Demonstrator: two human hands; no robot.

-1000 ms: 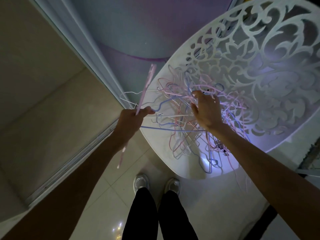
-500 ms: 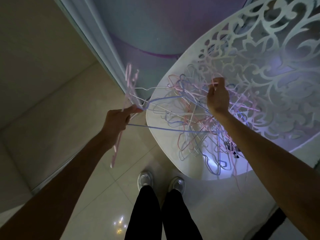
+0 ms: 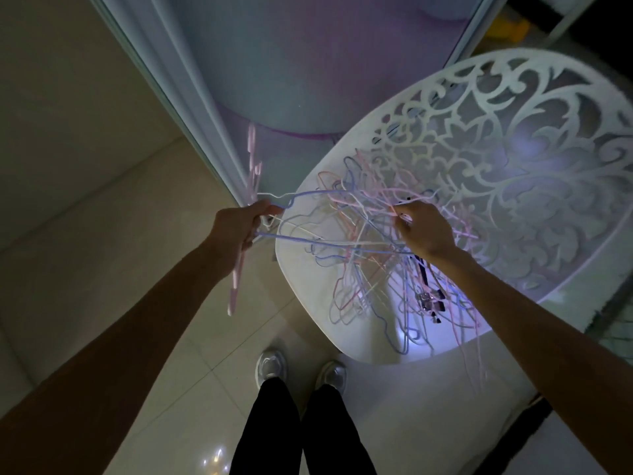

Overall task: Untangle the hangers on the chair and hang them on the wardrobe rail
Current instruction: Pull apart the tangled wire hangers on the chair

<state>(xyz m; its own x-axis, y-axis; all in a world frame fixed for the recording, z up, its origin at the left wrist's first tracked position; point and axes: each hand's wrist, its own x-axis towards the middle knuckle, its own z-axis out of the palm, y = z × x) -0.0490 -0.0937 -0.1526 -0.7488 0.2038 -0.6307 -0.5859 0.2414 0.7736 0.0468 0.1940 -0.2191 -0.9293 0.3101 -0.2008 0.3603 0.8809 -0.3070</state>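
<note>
Where the white chair seat point(image 3: 301, 289) catches the light, I see the tangle of hangers point(image 3: 373, 255) heaped on it: thin pink, blue and white wire loops knotted together, right of frame centre. A few strands trail over the seat's front edge toward 5 o'clock. From the tangle's 9 o'clock side a blue hanger point(image 3: 308, 238) is drawn out past the seat edge, its two arms converging on the left hand point(image 3: 239, 223).

Left hand: fingers curled round the blue hanger's end and also round a bundle of pink hangers point(image 3: 244, 234), which stands nearly upright through the fist, blurred, one end toward 12 o'clock and the other hanging toward 6. This hand sits off the seat, at the tangle's 9 o'clock.

Right hand point(image 3: 424, 231): over the heap's upper part, toward 1 o'clock of the pile's middle, fingertips pinching pink strands there. Exactly how many strands, I cannot tell.

Behind the heap, from 12 to 3 o'clock, rises the chair's openwork backrest point(image 3: 513, 173), white scrollwork. A small dark metal clip-like object point(image 3: 430, 299) lies among the strands at 4 o'clock; too small to identify.

At 11 o'clock of the chair runs a pale door frame point(image 3: 178, 97). Tiled floor point(image 3: 102, 255) below; my wearer's dark trousers point(image 3: 294, 433) and pale shoes point(image 3: 272, 366) at 6 o'clock.
</note>
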